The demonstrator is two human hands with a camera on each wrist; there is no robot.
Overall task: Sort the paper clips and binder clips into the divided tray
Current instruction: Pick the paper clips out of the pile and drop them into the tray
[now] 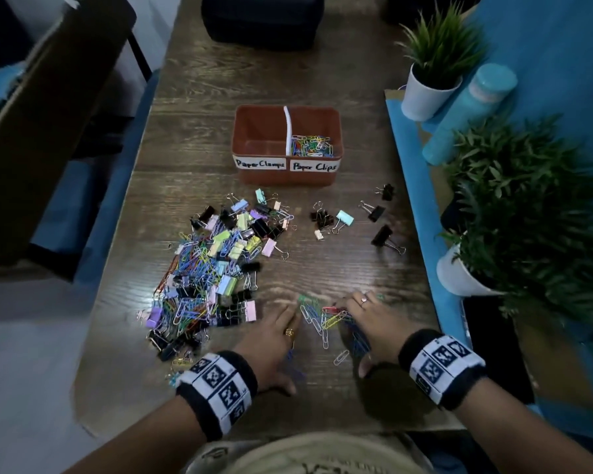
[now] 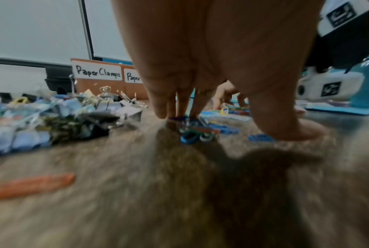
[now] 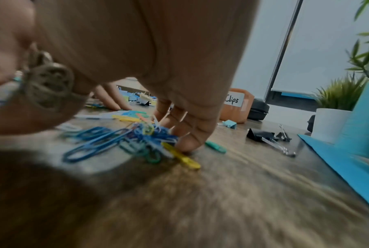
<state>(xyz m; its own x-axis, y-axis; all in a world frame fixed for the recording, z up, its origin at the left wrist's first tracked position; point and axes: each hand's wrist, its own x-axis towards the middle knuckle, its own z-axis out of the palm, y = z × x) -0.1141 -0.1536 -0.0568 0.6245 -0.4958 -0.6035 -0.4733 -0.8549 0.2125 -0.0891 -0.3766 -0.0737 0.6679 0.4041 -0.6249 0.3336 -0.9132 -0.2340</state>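
A brown divided tray stands mid-table, labelled "Paper Clamps" on the left and "Paper Clips" on the right. Coloured paper clips lie in its right compartment; the left one looks bare. A big mixed pile of clips sits front left. Loose binder clips lie to the right. Between my hands is a small heap of paper clips. My left hand touches the heap's left side with straight fingertips. My right hand presses its fingertips onto the heap's right side.
Two potted plants and a teal bottle stand on a blue mat along the right edge. A black case is at the far end. A dark flat device lies front right.
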